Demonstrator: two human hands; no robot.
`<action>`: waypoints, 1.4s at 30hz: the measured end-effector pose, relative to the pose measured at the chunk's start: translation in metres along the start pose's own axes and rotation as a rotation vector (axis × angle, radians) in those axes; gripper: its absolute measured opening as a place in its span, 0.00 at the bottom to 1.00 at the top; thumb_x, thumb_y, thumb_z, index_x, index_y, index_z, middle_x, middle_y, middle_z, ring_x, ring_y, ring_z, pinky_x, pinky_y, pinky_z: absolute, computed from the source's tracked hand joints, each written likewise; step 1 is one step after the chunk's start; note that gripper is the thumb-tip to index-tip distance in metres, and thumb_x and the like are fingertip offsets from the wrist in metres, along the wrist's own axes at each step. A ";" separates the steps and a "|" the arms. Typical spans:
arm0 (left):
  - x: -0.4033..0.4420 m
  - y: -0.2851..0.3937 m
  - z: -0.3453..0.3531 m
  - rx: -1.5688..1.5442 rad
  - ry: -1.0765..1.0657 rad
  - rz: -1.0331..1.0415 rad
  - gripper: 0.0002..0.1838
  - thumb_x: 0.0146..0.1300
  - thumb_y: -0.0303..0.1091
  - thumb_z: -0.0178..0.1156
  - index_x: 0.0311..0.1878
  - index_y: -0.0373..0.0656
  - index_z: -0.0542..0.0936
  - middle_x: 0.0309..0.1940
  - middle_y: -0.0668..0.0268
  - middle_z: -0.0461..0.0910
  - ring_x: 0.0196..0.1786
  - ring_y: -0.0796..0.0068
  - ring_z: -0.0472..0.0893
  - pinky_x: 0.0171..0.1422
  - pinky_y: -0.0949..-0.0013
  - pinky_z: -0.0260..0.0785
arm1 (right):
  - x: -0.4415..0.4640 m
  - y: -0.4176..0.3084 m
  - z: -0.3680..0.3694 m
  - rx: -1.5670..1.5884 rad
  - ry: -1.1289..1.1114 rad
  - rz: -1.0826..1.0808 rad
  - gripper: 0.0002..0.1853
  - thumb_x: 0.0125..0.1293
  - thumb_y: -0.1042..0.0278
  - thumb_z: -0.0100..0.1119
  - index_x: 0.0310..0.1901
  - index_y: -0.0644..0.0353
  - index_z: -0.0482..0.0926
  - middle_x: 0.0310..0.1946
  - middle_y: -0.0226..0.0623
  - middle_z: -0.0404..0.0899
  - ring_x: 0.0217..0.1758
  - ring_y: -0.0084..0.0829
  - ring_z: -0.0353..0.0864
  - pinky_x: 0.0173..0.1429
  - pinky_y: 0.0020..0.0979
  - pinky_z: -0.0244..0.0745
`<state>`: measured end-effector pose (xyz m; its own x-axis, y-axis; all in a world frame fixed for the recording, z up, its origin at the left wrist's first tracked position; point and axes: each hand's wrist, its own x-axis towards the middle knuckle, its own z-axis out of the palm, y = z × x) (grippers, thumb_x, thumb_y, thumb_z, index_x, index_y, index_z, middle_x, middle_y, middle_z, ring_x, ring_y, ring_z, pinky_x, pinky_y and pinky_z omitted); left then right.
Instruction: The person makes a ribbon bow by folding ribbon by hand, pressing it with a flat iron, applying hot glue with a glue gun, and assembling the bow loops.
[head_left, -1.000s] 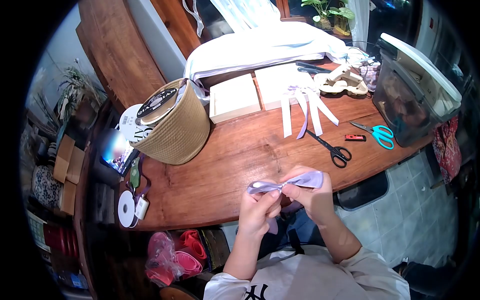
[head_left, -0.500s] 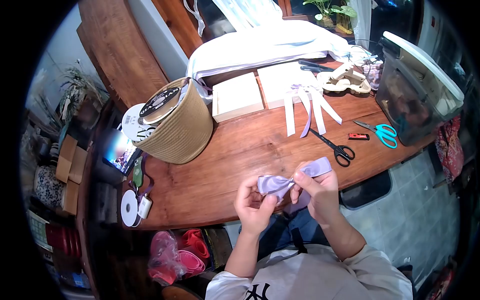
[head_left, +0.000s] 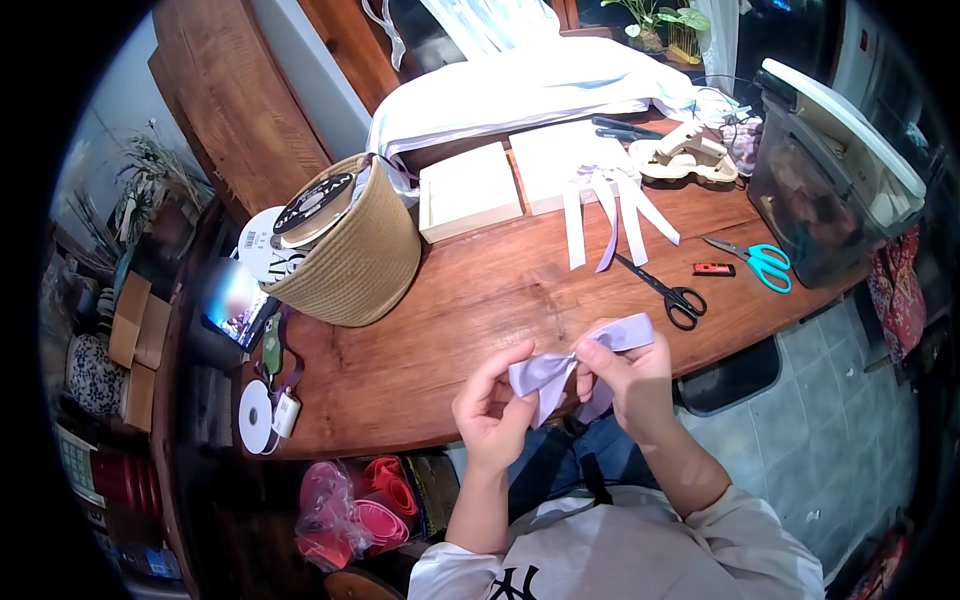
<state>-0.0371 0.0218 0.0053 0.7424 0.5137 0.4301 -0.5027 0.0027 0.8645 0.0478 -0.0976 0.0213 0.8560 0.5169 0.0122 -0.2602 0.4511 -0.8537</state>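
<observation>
A lavender ribbon bow [head_left: 541, 374] is held up between my hands, just over the table's front edge. My right hand [head_left: 638, 385] pinches it at the gathered middle, and one ribbon end sticks out over those fingers to the right. Around the outer edge of the left loop, the thumb and fingers of my left hand [head_left: 490, 408] are curled. A length of ribbon hangs below the middle, partly behind my right hand. Beyond my hands lie black scissors [head_left: 686, 308], a small red and black item [head_left: 714, 270] and teal-handled scissors [head_left: 770, 268].
A woven basket [head_left: 350, 260] with ribbon spools stands on the wooden table [head_left: 470, 315] at left. Near it lie a white spool [head_left: 256, 418] and a phone-like screen [head_left: 240, 305]. White and lavender ribbons [head_left: 632, 225] hang over pale trays [head_left: 472, 192]. A plastic bin [head_left: 815, 190] stands right.
My left hand has shifted slightly left and its fingers have opened out around the loop. A ribbon tail now shows below the loop. My right hand keeps its pinch.
</observation>
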 end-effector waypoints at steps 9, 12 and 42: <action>-0.001 -0.002 -0.001 -0.061 -0.047 0.020 0.22 0.55 0.19 0.59 0.55 0.26 0.70 0.46 0.57 0.74 0.48 0.71 0.76 0.55 0.71 0.66 | -0.002 -0.002 0.000 -0.006 0.045 -0.031 0.05 0.58 0.75 0.59 0.30 0.68 0.77 0.20 0.35 0.75 0.18 0.23 0.73 0.21 0.21 0.68; -0.002 -0.001 0.000 -0.004 0.026 -0.076 0.23 0.55 0.19 0.60 0.55 0.26 0.70 0.48 0.57 0.73 0.49 0.71 0.75 0.55 0.71 0.66 | -0.002 -0.004 0.000 -0.004 0.022 -0.033 0.05 0.59 0.74 0.58 0.30 0.67 0.77 0.20 0.36 0.75 0.18 0.23 0.73 0.21 0.22 0.68; 0.020 -0.008 0.020 -0.045 0.462 -0.085 0.10 0.65 0.31 0.54 0.40 0.31 0.77 0.22 0.68 0.74 0.16 0.88 0.65 0.16 0.84 0.53 | 0.013 0.021 -0.028 0.104 -0.132 -0.224 0.25 0.53 0.90 0.46 0.56 0.68 0.66 0.46 0.42 0.74 0.45 0.26 0.77 0.51 0.24 0.72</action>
<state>-0.0091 0.0147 0.0118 0.5120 0.8382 0.1881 -0.4749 0.0937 0.8750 0.0656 -0.1017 -0.0110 0.8335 0.4829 0.2685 -0.1212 0.6339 -0.7639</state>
